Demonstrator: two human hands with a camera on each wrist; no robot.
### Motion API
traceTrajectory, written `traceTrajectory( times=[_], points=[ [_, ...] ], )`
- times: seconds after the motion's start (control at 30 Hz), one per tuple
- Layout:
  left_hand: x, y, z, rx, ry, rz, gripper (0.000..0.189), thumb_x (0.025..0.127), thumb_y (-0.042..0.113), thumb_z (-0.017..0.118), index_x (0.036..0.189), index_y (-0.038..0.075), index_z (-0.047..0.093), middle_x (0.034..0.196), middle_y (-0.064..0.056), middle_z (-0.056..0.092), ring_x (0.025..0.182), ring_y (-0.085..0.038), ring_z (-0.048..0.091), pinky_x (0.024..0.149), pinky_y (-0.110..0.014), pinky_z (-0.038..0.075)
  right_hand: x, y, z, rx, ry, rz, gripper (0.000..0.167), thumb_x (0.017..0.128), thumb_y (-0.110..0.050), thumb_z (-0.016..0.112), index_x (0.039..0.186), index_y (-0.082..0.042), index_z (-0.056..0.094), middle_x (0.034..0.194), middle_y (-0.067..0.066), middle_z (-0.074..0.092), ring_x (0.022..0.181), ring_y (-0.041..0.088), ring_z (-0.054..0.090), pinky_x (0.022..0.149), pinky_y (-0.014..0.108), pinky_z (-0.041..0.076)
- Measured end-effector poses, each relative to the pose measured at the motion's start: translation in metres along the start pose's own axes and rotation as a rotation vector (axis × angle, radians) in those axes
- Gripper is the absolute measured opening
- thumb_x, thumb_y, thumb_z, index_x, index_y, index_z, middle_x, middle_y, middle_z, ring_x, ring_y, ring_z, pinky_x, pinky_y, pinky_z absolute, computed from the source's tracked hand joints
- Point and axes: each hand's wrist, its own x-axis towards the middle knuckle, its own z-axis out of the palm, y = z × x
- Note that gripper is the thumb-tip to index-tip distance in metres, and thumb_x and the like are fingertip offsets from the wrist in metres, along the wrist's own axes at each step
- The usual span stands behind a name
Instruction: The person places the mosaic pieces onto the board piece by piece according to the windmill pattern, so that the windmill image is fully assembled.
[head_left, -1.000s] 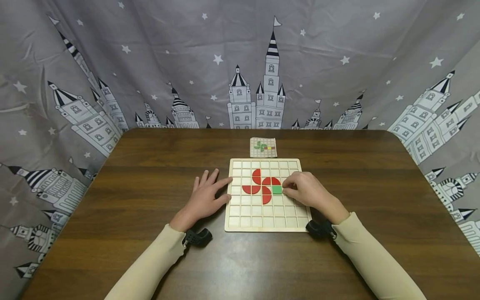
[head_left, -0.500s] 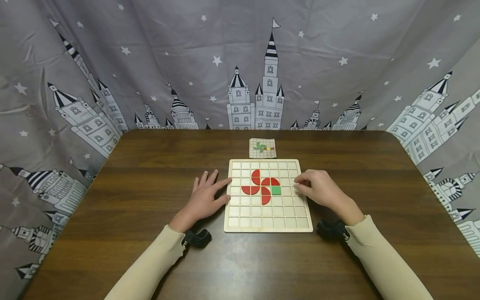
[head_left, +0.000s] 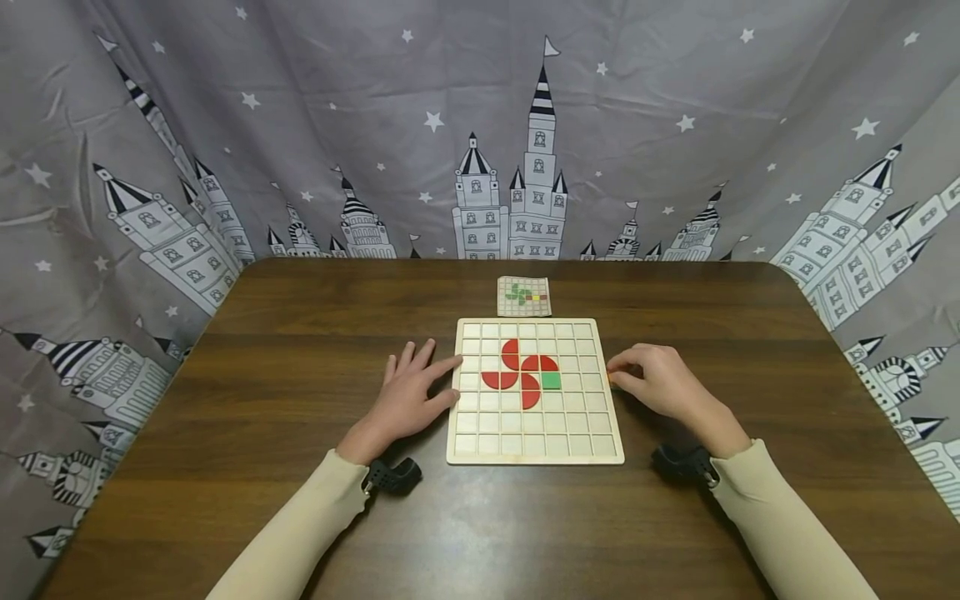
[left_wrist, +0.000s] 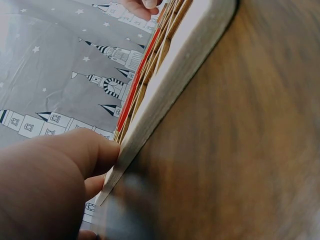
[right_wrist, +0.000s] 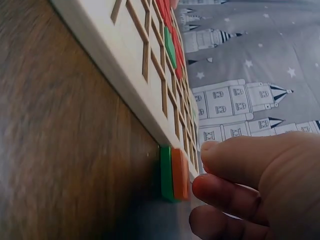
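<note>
A pale wooden grid board (head_left: 536, 459) lies on the table. Red quarter-round tiles (head_left: 500, 381) form a pinwheel on it, with one green square tile (head_left: 551, 381) beside its right arm. My left hand (head_left: 405, 398) has its fingers spread, the thumb and index tips touching the board's left edge. Just off the right edge, my right hand (head_left: 660, 382) is bent, thumb and fingertips drawn near each other. In the right wrist view an orange tile (right_wrist: 180, 175) lies flat on a green tile (right_wrist: 166, 172) against the board's side, right by those fingertips; nothing shows between them.
Behind the board lies a small pattern card (head_left: 524, 282) with a green pinwheel and a short red and yellow row. A grey castle-print curtain (head_left: 345, 125) hangs beyond the table's (head_left: 300, 525) far edge.
My right hand has left the green square tile, which stays on the board, and moved right, past the board's edge to the orange tile. The left hand stays put.
</note>
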Motion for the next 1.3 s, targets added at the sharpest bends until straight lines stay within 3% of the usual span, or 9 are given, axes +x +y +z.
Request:
traceTrajectory(
  times=[0.43,1.3],
  points=[
    [-0.001,-0.002,0.0,0.003,0.004,-0.001,0.055,0.099,0.034,0.061,0.152,0.021,0.052,0.168,-0.026,0.021,0.156,-0.053,0.006,0.12,-0.075,0.002,-0.003,0.008,-0.005,0.005,0.023,-0.012,0.019,0.085,-0.009,0.08,0.102,-0.001,0.079,0.092,0.01,0.074,0.074,0.015,0.059,0.066,0.03,0.049],
    [-0.001,0.001,0.0,-0.011,0.0,-0.003,0.055,0.099,0.035,0.061,0.151,0.022,0.052,0.168,-0.025,0.022,0.157,-0.052,0.005,0.12,-0.074,0.001,-0.005,0.012,0.002,-0.003,-0.046,0.008,0.03,0.083,-0.012,0.08,0.111,0.001,0.077,0.1,0.013,0.072,0.077,0.016,0.057,0.069,0.031,0.048]
  ],
)
